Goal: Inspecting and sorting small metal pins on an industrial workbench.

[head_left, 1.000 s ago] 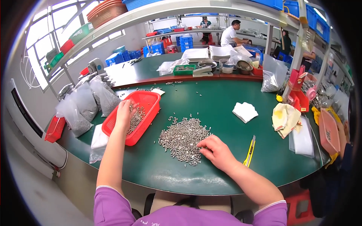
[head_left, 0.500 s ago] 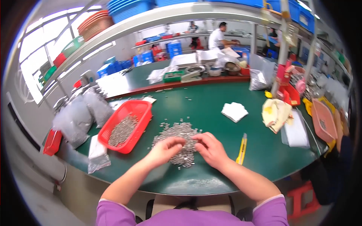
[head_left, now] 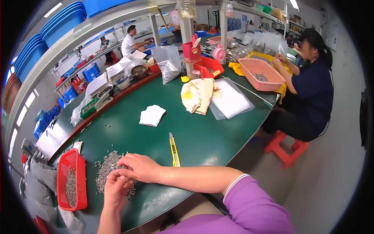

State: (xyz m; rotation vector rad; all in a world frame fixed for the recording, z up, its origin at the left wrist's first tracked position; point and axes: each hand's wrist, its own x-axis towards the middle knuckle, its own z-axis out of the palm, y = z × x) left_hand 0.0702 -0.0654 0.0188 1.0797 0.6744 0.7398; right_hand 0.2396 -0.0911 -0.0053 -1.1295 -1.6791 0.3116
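Many metal parts (head_left: 104, 170) lie heaped at the frame's lower left. Over them the left hand (head_left: 115, 192) and right hand (head_left: 142, 168) meet, fingers half curled; whether they hold any, I cannot tell. A red basket (head_left: 81, 184) stands left of the heap.

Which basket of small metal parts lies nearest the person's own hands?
The red basket, just left of the loose metal pile; the pink basket sits far off, by the co-worker.

Small silvery metal pieces (head_left: 104, 171) — short and slim — lie heaped loosely, pointing every way, on the near left of the green worktop (head_left: 206, 136), a few strays just beside.
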